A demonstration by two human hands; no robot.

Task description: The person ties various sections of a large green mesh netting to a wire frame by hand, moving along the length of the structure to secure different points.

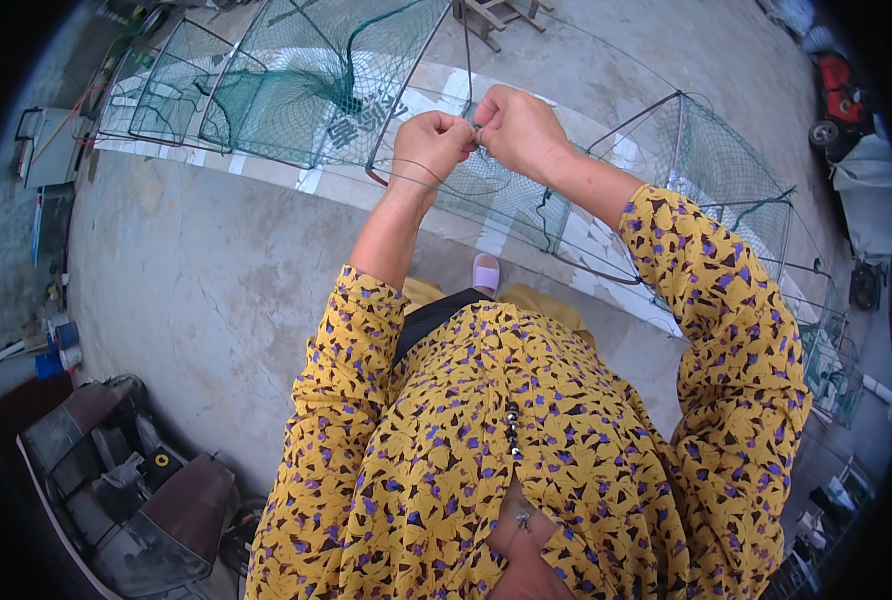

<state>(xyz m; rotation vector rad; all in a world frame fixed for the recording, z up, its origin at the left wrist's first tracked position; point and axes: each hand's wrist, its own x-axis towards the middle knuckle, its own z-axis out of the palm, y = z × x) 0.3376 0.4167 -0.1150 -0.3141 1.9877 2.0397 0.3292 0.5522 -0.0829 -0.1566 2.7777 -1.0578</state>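
Observation:
A long collapsible fish trap (286, 95) of green netting over dark rectangular rod frames stretches from upper left to lower right before me. My left hand (429, 152) and my right hand (522, 136) meet above its middle, fingertips almost touching. Both are closed in a pinch on a small bit of the trap's green netting or cord; the exact piece is mostly hidden by the fingers. A thin line crosses near my left wrist. Beneath my forearms, the trap's right-hand sections (721, 160) hang on their frames, with dark green cord ties along the edges.
Pale printed sheeting (196, 160) lies under the trap on the concrete floor (196, 260). A wooden stool (491, 18) stands at the far side. A red wheeled machine (841, 95) is at upper right, and a dark-seated vehicle (131, 490) at lower left.

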